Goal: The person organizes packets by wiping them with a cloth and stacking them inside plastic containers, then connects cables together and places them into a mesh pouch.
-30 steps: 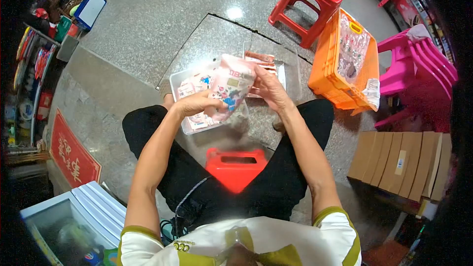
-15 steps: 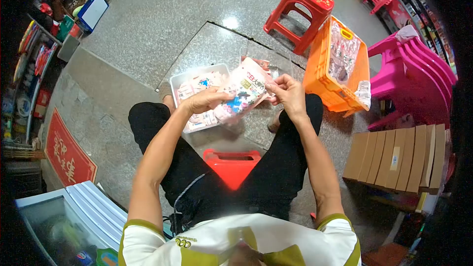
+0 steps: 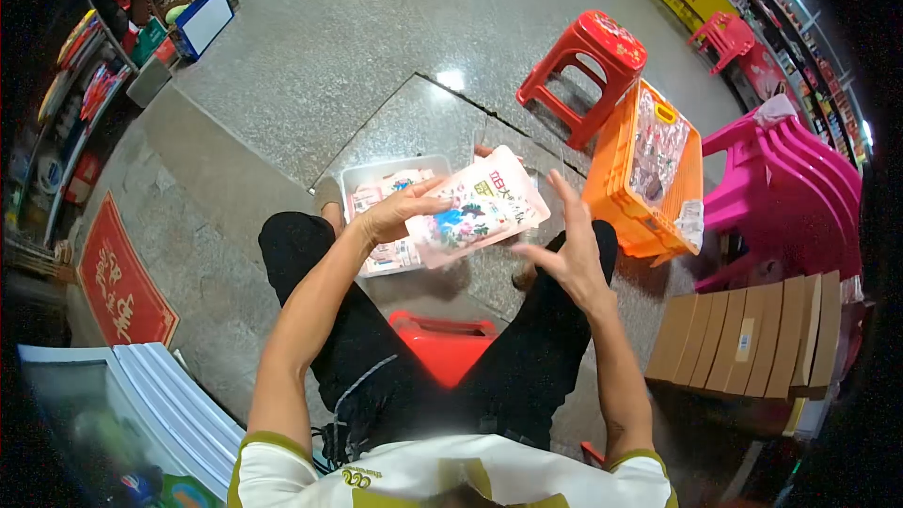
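Pinched in my left hand (image 3: 398,213) are pale pink printed packets (image 3: 489,198), fanned a little and tilted, with blue and floral print facing up. My right hand (image 3: 574,249) is just right of the packets, fingers and thumb spread, holding nothing. Below the left hand, on the floor, a translucent white tub (image 3: 356,176) holds more pink packets. Behind the held packets stands a clear container (image 3: 555,159), mostly hidden, with its contents barely showing.
A red seat (image 3: 442,348) is between my legs. To the right are a red stool (image 3: 602,47), an orange crate (image 3: 611,169) with bagged items, pink chairs (image 3: 800,188) and cardboard boxes (image 3: 743,339). A freezer (image 3: 141,404) is at lower left.
My right hand has let go of the packets and opened to their right. The packets, still in my left hand, have turned flatter and fanned apart. The view has tilted upward.
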The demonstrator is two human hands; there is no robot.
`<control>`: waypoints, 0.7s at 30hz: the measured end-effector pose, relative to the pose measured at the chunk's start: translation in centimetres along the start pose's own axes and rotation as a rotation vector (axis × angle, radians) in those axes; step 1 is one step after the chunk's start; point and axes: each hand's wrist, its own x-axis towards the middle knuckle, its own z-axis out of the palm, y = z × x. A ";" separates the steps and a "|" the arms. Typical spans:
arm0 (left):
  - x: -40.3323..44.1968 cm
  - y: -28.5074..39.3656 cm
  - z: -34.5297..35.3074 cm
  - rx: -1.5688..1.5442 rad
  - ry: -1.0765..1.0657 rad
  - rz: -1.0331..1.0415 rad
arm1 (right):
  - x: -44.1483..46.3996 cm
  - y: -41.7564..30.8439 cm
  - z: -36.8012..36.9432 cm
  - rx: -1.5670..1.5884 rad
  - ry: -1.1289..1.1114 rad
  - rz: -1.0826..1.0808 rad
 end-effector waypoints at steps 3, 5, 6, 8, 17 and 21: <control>-0.6 0.2 0.3 -0.012 -0.005 -0.015 | -0.1 -3.0 -1.0 -0.503 -0.091 -0.284; -0.4 0.2 0.3 -0.015 -0.030 -0.035 | -0.4 -2.6 0.7 -0.601 -0.123 -0.432; -0.1 0.0 0.4 -0.036 -0.035 -0.050 | -0.3 -2.2 1.6 -0.660 -0.136 -0.496; 0.7 -0.6 0.7 -0.080 -0.037 -0.099 | 0.1 -1.4 2.4 -0.634 -0.140 -0.492; 3.6 -3.3 0.9 -0.353 0.079 -0.396 | 2.8 4.6 2.8 -0.395 -0.350 -0.447; 9.1 -3.9 -1.3 -0.802 -0.179 -0.501 | 6.5 8.1 1.0 -0.220 -0.425 -0.274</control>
